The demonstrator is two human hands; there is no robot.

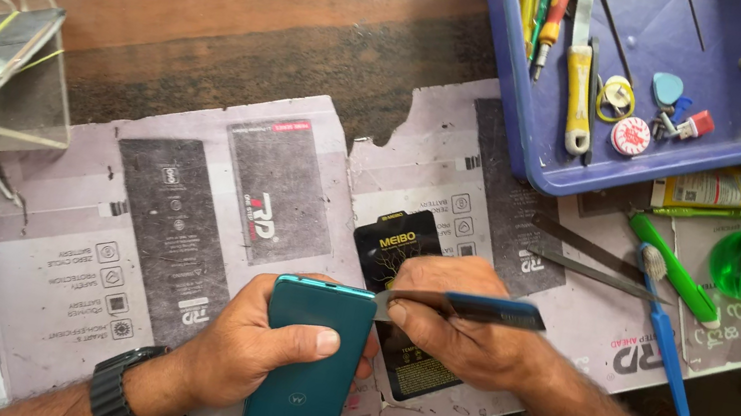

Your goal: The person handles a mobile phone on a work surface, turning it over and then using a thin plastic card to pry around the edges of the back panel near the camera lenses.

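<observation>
The left hand (248, 354) is clenched around a teal phone (307, 366) held back-up at the lower middle of the frame, thumb lying across its back, while the right hand (457, 320) pinches a thin flat pry tool (465, 306) whose tip meets the phone's upper right corner. Judging from this, the back cover is still seated and prying has only begun at that one corner, the rest of the seam looking closed. Outward lie a black battery pack (398, 235) under the right hand, flattened cardboard sheets (188, 206), and a blue tool tray (677, 79) at upper right.
</observation>
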